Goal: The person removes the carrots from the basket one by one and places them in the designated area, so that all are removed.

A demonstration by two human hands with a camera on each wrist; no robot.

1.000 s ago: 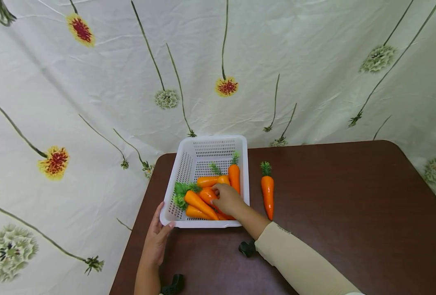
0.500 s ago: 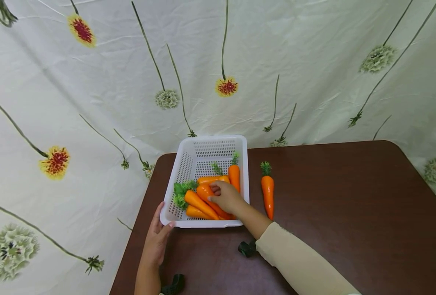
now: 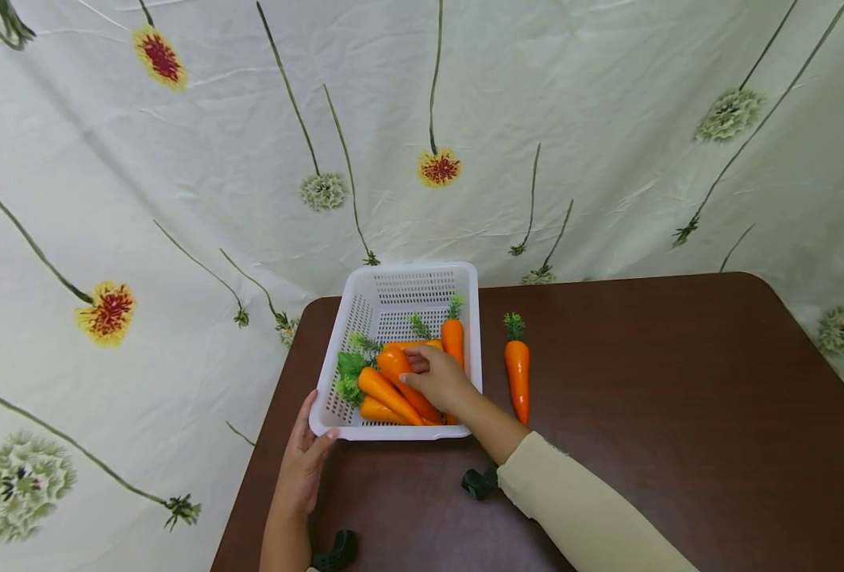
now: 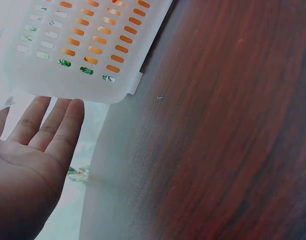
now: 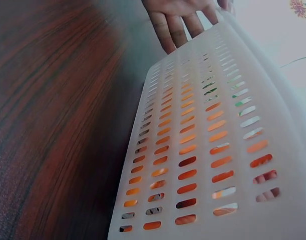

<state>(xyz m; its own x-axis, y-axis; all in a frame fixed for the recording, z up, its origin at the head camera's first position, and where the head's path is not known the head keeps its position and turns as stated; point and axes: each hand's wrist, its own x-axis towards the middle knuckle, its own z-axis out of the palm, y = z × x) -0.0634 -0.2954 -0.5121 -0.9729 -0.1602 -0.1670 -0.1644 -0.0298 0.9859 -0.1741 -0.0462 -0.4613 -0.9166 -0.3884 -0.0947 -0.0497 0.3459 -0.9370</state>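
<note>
A white perforated plastic basket (image 3: pixel 471 318) holds several orange carrots with green tops. My left hand (image 3: pixel 302 469) grips its near left corner, thumb on the rim and fingers against the outer side; the left wrist view shows those fingers (image 4: pixel 67 125) nearly straight along the wall. Inside the basket, my right hand (image 3: pixel 443 383) holds a carrot (image 3: pixel 395 363) between thumb and curled fingers. Its leafy top points to the far left, beside another carrot (image 3: pixel 386 391). In the right wrist view the basket wall (image 5: pixel 198 75) hides most of the right hand.
One carrot (image 3: pixel 518 373) lies on the dark brown table (image 3: pixel 650 397) to the right of the basket, top pointing away. A flower-printed white cloth (image 3: pixel 607 103) hangs behind the table. Dark wrist-worn devices (image 3: pixel 479 482) show near both wrists.
The carrot under my right hand has shifted left in the basket, and its leafy top now shows above the other greens. My left hand and the basket have stayed in place.
</note>
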